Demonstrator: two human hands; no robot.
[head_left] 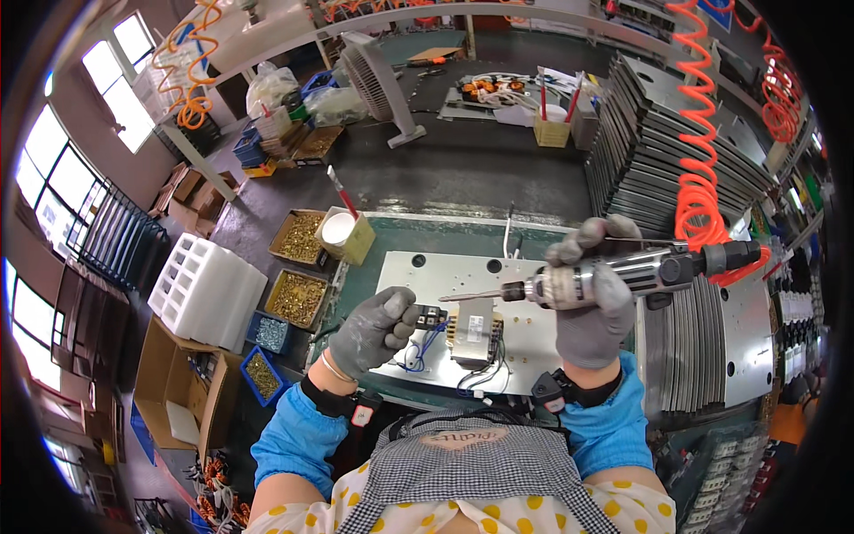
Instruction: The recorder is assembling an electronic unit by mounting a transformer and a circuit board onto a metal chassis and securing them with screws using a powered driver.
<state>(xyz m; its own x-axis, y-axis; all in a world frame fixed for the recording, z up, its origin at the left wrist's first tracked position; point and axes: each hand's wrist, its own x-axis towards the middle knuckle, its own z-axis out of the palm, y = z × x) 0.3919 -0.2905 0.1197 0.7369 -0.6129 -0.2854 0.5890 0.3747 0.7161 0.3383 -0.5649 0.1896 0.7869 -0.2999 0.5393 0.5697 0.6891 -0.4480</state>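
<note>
My right hand (587, 329), in a grey glove, grips a silver and black air screwdriver (654, 271). Its long bit points left, held above a flat metal plate (405, 278). My left hand (369, 336), also gloved, is closed with its fingers curled near the plate's left side; what they hold, if anything, is hidden. Beside that hand a black terminal block (432, 317) sits on the plate with blue wires (433, 338) by it. To the right of the block stands a transformer (472, 333) with dark leads. Small brass-coloured pieces dot the plate nearby.
Bins of brass-coloured fasteners (297, 297) and a blue bin of silver ones (269, 332) line the left. A box with a white cup (338, 229) stands behind them. Stacked metal panels (680, 151) rise at right, near an orange coiled hose (696, 200). A fan (374, 80) stands farther back.
</note>
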